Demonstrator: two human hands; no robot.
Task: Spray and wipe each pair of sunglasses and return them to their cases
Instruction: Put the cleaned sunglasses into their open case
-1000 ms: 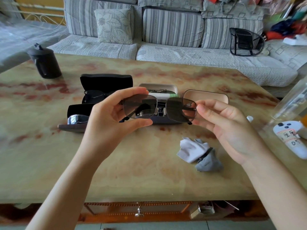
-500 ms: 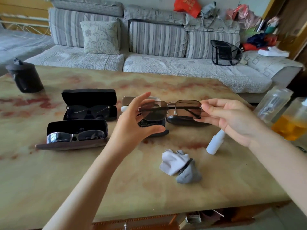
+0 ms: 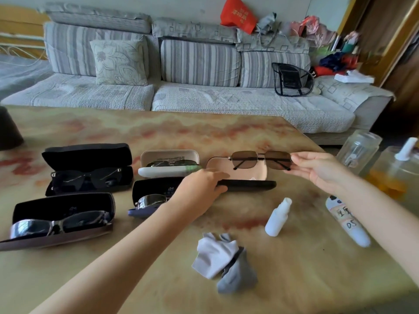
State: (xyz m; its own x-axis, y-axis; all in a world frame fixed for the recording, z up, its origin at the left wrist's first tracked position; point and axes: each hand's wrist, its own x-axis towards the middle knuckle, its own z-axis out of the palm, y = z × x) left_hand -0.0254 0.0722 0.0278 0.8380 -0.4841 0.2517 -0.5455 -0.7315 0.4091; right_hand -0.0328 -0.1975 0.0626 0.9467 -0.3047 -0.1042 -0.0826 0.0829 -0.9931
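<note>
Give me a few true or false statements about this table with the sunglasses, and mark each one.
1. The right hand holds the brown-lensed sunglasses. True.
2. The left hand holds the grey cloth. False: the cloth lies loose on the table; that hand grips the empty case.
3. The white spray bottle sits on the table, untouched. True.
4. Every open case has sunglasses inside. False: the case below the held pair is empty.
</note>
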